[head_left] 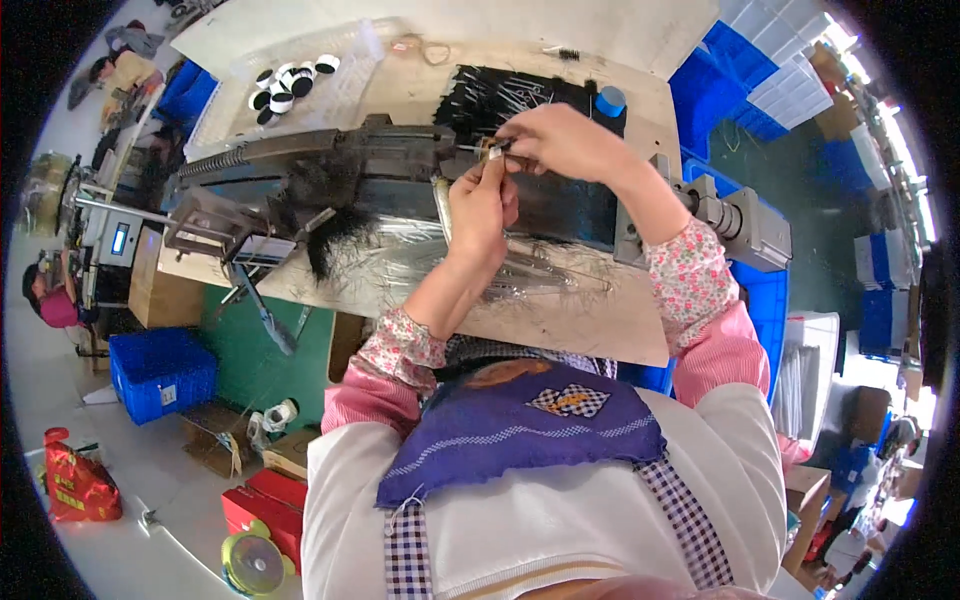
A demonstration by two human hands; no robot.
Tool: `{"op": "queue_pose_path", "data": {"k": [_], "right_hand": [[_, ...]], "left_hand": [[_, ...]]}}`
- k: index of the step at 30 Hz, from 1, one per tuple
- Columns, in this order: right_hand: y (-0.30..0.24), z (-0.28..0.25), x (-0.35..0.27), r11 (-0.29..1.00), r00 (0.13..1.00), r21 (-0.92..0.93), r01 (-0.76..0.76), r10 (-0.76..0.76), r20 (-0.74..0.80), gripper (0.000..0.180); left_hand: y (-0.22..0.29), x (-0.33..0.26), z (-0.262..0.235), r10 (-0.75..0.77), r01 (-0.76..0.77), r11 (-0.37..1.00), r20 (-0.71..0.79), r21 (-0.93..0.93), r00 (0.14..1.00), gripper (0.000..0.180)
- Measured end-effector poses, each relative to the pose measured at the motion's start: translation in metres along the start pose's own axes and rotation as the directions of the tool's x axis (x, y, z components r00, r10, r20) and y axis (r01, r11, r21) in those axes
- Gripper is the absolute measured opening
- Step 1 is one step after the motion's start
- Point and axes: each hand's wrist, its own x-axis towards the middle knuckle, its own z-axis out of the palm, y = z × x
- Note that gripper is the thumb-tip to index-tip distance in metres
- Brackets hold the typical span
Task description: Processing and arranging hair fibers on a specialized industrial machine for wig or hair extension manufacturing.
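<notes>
Both hands meet over the bench at the right end of a long dark metal machine. My left hand is closed, its thumb and fingertips pinching a small light-coloured piece whose kind I cannot make out. Fingers of my right hand are pinched together against the same spot, and a small dark bit shows between them. Just behind the hands lies a black pad with several thin metal wire pieces on it. A clump of black bristles hangs at the machine's near left side.
A clear tray holds black-and-white round caps at the back left. A blue round lid sits beside the pad. Loose bristles and clear plastic wrap cover the near bench. A motor stands at right; blue crates flank the bench.
</notes>
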Motion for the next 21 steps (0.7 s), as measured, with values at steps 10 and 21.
{"op": "queue_pose_path", "data": {"k": [10, 21], "right_hand": [[-0.002, -0.028, 0.015, 0.953, 0.957, 0.26, -0.158, 0.082, 0.279, 0.031], [-0.029, -0.012, -0.024, 0.734, 0.864, -0.626, 0.262, -0.467, -0.185, 0.031]], "left_hand": [[-0.005, 0.009, 0.003, 0.057, 0.004, 0.988, 0.381, -0.156, 0.923, 0.067], [0.025, 0.004, -0.009, -0.12, 0.355, 0.653, 0.371, -0.669, 0.921, 0.072]]}}
